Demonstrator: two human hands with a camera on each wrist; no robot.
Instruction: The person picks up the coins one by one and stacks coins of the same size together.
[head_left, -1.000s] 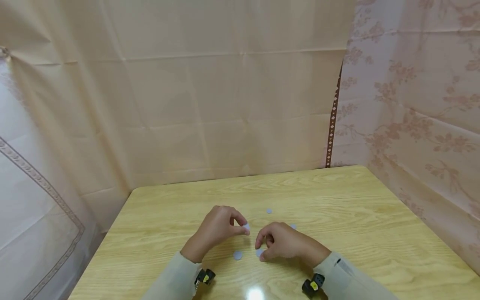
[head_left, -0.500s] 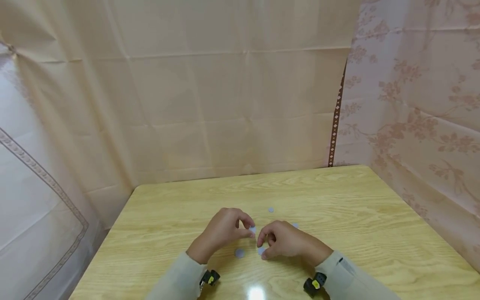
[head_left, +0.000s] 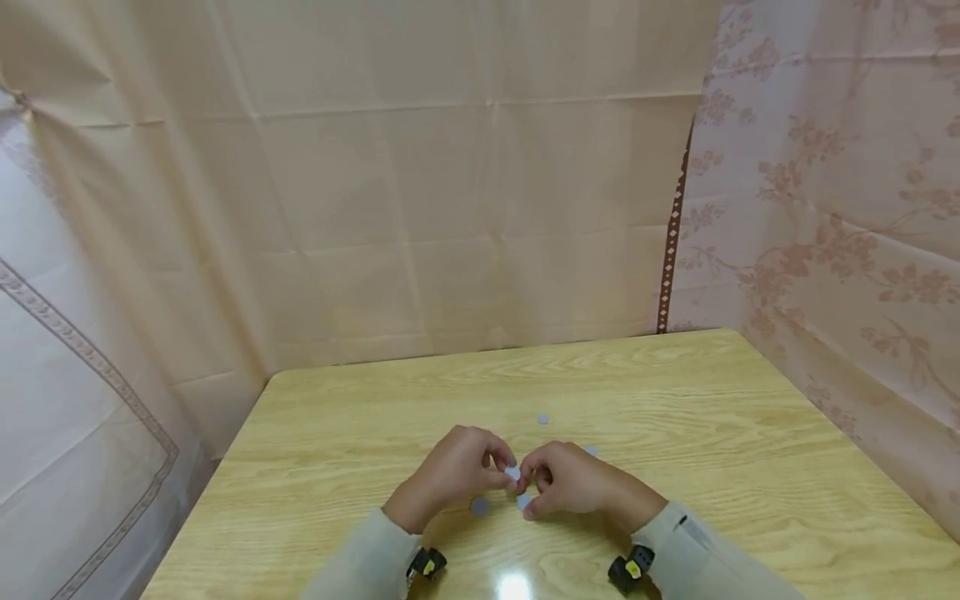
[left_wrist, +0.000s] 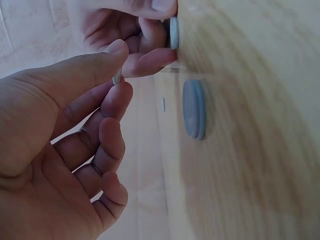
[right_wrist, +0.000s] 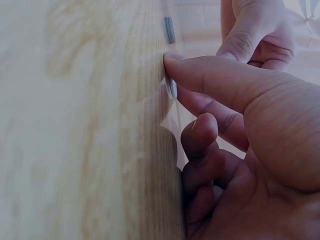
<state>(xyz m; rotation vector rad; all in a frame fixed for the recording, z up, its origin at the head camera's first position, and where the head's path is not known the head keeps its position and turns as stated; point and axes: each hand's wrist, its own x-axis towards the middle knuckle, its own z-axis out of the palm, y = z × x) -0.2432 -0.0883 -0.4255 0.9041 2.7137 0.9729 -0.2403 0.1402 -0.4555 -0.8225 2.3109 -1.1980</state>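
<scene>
On the table (head_left: 675, 400), we are pinching one disc (head_left: 512, 472) with the left hand (head_left: 450, 471); the right hand (head_left: 573, 483), at 3 o'clock, is pinning another disc (head_left: 522, 502) flat.

wooden table (head_left: 675, 400) | grey discs (head_left: 480, 505) lying scattered on it

The right hand (head_left: 573, 483) hides most of a grey disc (head_left: 523, 502).
</scene>
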